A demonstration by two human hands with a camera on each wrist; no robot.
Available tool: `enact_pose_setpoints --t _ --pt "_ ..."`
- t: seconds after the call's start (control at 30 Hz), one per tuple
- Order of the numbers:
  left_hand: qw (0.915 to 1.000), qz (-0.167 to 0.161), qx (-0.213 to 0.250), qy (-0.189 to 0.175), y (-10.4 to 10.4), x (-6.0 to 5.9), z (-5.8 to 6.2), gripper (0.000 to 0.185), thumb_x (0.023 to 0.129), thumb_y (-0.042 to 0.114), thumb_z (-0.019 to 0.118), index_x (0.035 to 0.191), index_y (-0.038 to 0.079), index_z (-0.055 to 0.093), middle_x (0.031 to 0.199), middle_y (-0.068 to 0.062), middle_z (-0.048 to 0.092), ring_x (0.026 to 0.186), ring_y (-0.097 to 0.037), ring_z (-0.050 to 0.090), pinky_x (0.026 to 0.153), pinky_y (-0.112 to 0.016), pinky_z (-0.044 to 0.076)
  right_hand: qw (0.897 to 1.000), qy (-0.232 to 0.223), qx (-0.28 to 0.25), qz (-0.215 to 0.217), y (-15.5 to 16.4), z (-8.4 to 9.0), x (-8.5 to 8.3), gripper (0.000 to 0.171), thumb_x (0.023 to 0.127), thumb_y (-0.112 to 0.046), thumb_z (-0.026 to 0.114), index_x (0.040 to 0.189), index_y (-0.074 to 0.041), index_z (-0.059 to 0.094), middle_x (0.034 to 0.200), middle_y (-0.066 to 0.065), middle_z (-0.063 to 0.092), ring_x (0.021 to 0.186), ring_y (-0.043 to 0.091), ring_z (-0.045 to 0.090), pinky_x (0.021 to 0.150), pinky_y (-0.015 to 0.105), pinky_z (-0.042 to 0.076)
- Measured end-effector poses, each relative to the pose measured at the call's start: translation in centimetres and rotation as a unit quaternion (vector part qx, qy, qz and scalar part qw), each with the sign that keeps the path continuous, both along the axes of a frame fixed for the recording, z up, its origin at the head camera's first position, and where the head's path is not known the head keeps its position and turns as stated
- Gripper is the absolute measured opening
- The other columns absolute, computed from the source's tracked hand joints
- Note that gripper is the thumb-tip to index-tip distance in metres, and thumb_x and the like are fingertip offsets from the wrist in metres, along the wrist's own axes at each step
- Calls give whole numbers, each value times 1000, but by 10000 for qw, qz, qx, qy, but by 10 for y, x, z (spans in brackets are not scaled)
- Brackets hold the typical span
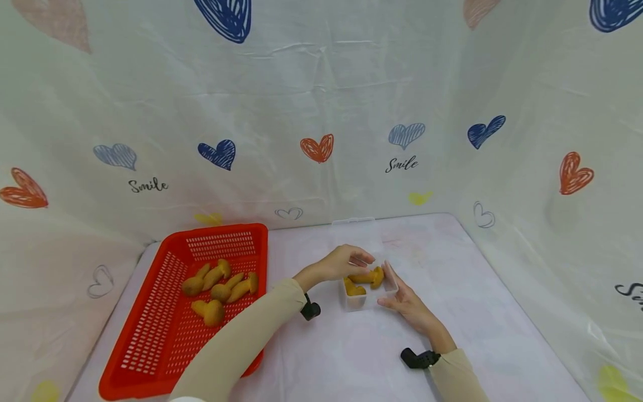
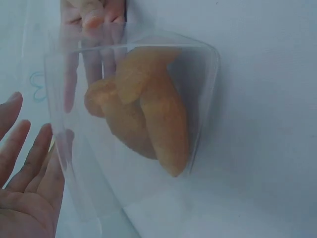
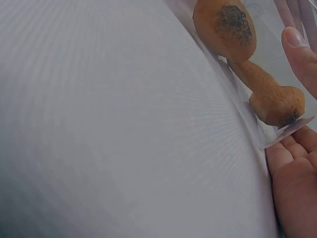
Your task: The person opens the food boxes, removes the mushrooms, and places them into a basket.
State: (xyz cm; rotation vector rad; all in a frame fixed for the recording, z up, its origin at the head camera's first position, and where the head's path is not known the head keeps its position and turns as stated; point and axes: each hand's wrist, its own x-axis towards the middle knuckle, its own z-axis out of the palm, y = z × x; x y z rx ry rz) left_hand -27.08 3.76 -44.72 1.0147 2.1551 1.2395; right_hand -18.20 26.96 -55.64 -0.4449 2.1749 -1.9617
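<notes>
A clear plastic box [image 1: 356, 302] stands on the table, with yellow-brown mushrooms inside; one mushroom [image 1: 377, 277] lies along the back and another mushroom [image 1: 354, 288] sits at the left. My left hand [image 1: 337, 262] hovers over the box's left rear side, its fingers loosely spread and nothing between them. In the left wrist view that hand [image 2: 29, 188] shows beside the rim, apart from the mushrooms [image 2: 163, 114]. My right hand [image 1: 412, 307] holds the box's right end, thumb at the near corner and fingers along the side. Its palm [image 3: 297, 193] shows in the right wrist view.
To the left, a red perforated basket [image 1: 145, 368] holds several more mushrooms [image 1: 213, 314]. Behind the box rises its transparent lid [image 1: 354, 220]. A white plastic sheet with printed hearts [image 1: 321, 184] hangs along the table's back edge and both sides.
</notes>
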Motion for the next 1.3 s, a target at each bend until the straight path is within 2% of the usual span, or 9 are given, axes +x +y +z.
enact_pose_setpoints --t 0.2,0.5,0.7,0.93,1.1,1.3 --pt "9998 7 -216 42 13 2 -9 39 95 9 69 130 -6 61 132 -16 62 124 -33 57 99 -28 49 10000 -13 38 -15 1 -1 0 90 96 -8 66 162 -23 6 166 9 -3 150 31 -12 114 65 -1" --pt "9989 -55 -405 215 25 0 -17 42 95 16 70 131 -3 62 134 -13 62 125 -32 57 101 -31 48 10000 39 -31 11 1 -1 0 91 96 -7 67 162 -20 5 166 7 -4 150 30 -13 115 64 0" --pt "9970 126 -653 385 32 -1 -23 39 94 18 72 129 0 65 130 -11 64 121 -29 60 100 -30 48 9999 87 -38 50 1 -3 -1 91 96 -7 66 162 -24 5 166 4 -5 150 28 -12 116 61 -1" --pt "9951 310 -797 501 38 -1 -26 38 93 15 73 126 -2 66 125 -12 67 117 -25 63 98 -27 49 9998 118 -128 100 1 -4 0 91 97 -6 65 162 -24 4 166 5 -5 149 28 -13 116 60 0" --pt "9909 373 -1060 735 40 1 -26 38 91 15 74 125 0 67 125 -9 68 118 -19 62 100 -24 46 9998 83 -130 88 1 -2 1 91 97 -6 65 162 -22 4 166 6 -6 149 28 -15 115 62 -1" --pt "9854 561 -1196 1074 43 4 -28 35 88 16 77 120 2 70 118 -7 71 110 -15 65 96 -22 48 9999 55 -94 57 0 -1 2 90 97 -7 65 162 -23 4 166 5 -8 149 29 -16 114 65 -1"
